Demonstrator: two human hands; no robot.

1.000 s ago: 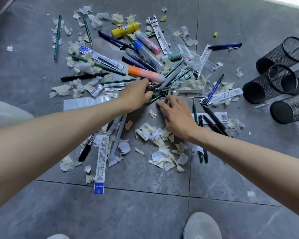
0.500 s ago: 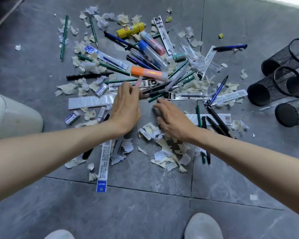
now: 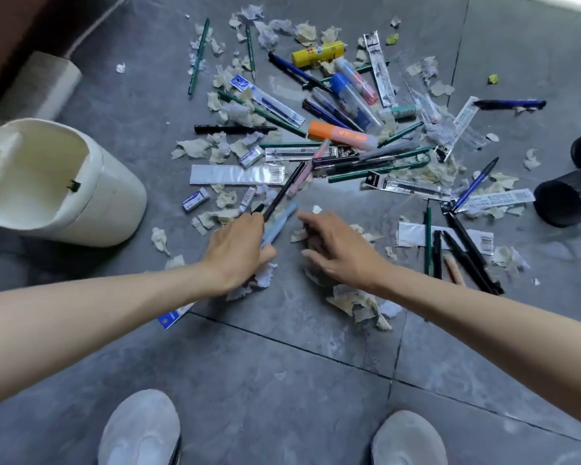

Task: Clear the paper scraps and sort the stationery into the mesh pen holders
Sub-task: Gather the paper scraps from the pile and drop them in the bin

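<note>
**Step in hand:** gathering stationery off the grey tiled floor (image 3: 282,364). Nothing from this lot has yet reached a holder.

**Left hand** (image 3: 239,251): clenched around a loose bundle of slim plastic pens (image 3: 284,191), one black and one pale blue, near the middle of the litter. The bundle's long axis runs diagonally, with the free ends pointing away from the person toward the floor's far right corner. A pink stick alongside may belong to it, but blur prevents confirmation.

**Right hand** (image 3: 344,251): curved over torn pale paper scraps (image 3: 356,302), just beside the left hand. I cannot tell whether it grips them or merely rests there.

**Receptacles:** black cylindrical mesh pen holders (image 3: 565,199) lie on their sides at the floor's right edge, well apart from the bundle. A cream plastic waste bin (image 3: 81,196) sits at the left edge.

**Next move, in my judgement:** carry the bundle rightward, then turn its axis to match a holder's opening. The scraps belong in the bin.
</note>
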